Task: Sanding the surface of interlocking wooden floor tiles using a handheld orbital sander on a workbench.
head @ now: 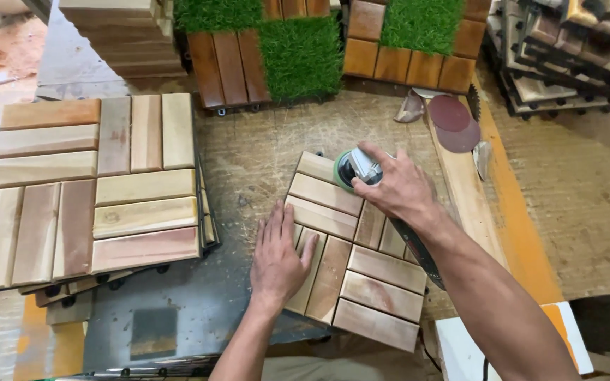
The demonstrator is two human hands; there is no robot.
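Pale wooden slat tile [351,254], slats in blocks set crosswise to one another, lying tilted on the tabletop [262,152] just right of a stack of like tiles [93,194]. Left hand [278,257] flat on the tile's near-left slats, fingers [277,222] straight and nearly together. Right hand [398,187] clasped over a green-rimmed sander [351,168] at the tile's far corner, fingers curled around its body.

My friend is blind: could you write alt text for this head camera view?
A right hand presses a power sander on a slatted wooden tile, while the left hand lies flat on it. More tiles are stacked at left.
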